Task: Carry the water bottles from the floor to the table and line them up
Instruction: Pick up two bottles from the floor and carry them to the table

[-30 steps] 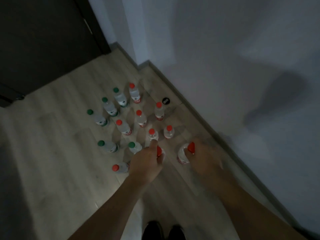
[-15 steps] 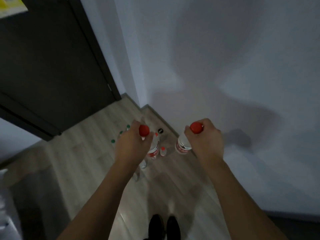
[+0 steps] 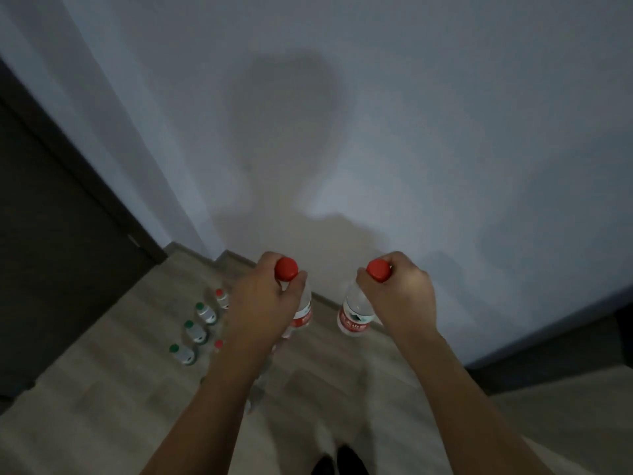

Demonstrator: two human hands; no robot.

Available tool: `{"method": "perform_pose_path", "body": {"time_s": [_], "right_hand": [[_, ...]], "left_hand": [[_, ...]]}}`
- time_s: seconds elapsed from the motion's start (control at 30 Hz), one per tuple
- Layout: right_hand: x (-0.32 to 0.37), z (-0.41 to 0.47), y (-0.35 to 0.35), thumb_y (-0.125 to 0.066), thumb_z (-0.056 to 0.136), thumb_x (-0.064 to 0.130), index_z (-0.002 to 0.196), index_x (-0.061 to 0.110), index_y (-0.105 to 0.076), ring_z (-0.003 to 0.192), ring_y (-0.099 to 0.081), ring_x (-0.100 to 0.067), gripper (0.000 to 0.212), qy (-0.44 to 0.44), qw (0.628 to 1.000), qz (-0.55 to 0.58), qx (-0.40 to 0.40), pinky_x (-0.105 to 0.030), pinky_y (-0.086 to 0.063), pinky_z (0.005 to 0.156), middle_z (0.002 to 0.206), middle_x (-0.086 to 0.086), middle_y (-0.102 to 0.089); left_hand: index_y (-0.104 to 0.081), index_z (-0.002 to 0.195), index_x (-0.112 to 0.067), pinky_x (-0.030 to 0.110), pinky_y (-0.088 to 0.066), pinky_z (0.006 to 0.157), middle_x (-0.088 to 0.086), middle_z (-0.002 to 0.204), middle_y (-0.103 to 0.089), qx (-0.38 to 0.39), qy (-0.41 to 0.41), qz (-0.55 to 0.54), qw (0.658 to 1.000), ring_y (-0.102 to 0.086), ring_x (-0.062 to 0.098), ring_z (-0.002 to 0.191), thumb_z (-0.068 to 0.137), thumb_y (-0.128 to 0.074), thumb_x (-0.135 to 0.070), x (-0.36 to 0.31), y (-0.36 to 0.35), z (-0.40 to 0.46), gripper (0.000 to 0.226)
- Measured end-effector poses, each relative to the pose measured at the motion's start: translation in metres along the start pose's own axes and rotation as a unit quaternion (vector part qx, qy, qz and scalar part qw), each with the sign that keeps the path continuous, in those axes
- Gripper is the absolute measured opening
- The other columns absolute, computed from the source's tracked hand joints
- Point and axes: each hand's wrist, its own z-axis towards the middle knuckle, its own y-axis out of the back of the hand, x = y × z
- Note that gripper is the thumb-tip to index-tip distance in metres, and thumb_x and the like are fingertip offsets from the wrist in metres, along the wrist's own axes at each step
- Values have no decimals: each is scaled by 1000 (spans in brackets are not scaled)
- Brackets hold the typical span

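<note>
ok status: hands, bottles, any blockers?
Left hand grips a red-capped bottle by the neck; right hand grips another. Both lifted. More bottles on floor. Table not in view.

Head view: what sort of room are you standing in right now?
Probably a home room or hallway corner, dimly lit: wood-look floor, plain pale wall with skirting, dark door on the left. Bottles stand on the floor; no table in view.

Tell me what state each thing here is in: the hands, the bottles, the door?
Left hand: gripping a bottle's neck.
Right hand: gripping another bottle's neck.
Left bottle: lifted, capped, hanging upright.
Right bottle: lifted, capped, slightly tilted.
Floor bottles: standing upright, capped.
Door: looks closed.
</note>
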Motion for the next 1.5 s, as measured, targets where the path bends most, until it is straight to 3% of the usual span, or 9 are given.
{"method": "perform_pose_path", "body": {"time_s": [0.07,0.2,0.47,0.67,0.83,1.03,1.2,1.33,1.5], "right_hand": [[-6,-2,12,-68,75,39,80,26,-58,64,-58,-14,17,-20,999,-4,-31,-28,-45,58,66,10,-60],[-24,-9,45,-68,74,41,84,28,-59,67,-59,-12,18,-63,995,2,-78,-28,-47,59,67,13,-59],[-80,-35,127,-67,74,43,82,33,-57,64,-58,-4,17,-105,976,-26,-190,-22,-44,54,68,16,-60],[-134,-72,207,-65,70,47,77,35,-53,62,-53,1,19,-162,951,-52,-260,-20,-38,53,64,18,-56],[-178,-124,282,-65,70,44,68,30,-51,58,-56,-3,19,-197,921,-59,-331,-29,-50,54,59,14,-57],[-237,-200,371,-65,69,46,75,24,-56,63,-59,-9,24,-257,882,-66,-390,-39,-56,60,65,10,-58],[-280,-274,442,-62,65,44,59,27,-42,52,-50,-6,27,-274,843,-90,-454,-24,-33,47,53,9,-49],[-307,-329,488,-62,67,43,62,25,-47,53,-51,-6,25,-309,808,-108,-491,-27,-40,47,55,9,-52],[-336,-380,536,-63,69,44,68,22,-56,58,-55,-6,23,-339,772,-113,-526,-31,-49,54,59,9,-57]], "left_hand": [[-54,103,-30,28,-47,74,-20,77,-49,15,-31,-2,999,-57,11,74,86,-64,-50,-11,-9,5,28],[-56,97,-26,27,-47,67,-10,75,-62,59,-78,-38,994,-62,15,70,86,-66,-44,-41,-28,9,23],[-58,97,-27,28,-41,62,-11,69,-58,150,-181,-51,971,-58,18,67,84,-68,-43,-127,-80,-11,23],[-58,101,-29,31,-50,64,-10,75,-62,209,-265,-71,939,-61,19,72,85,-66,-46,-209,-128,-57,25],[-57,98,-32,27,-46,62,-15,75,-59,246,-325,-93,908,-58,8,69,85,-67,-48,-281,-160,-119,23],[-53,89,-37,25,-36,55,-17,66,-55,287,-376,-116,874,-54,7,64,83,-66,-51,-366,-196,-222,19],[-60,91,-31,29,-41,63,-16,64,-58,327,-393,-145,847,-59,14,69,81,-70,-47,-427,-220,-313,22],[-62,88,-26,27,-44,60,-11,63,-61,367,-413,-172,816,-61,8,68,81,-74,-42,-472,-230,-381,21],[-65,95,-24,35,-52,74,-9,76,-67,415,-447,-178,772,-65,16,80,81,-73,-41,-519,-241,-442,23]]}}
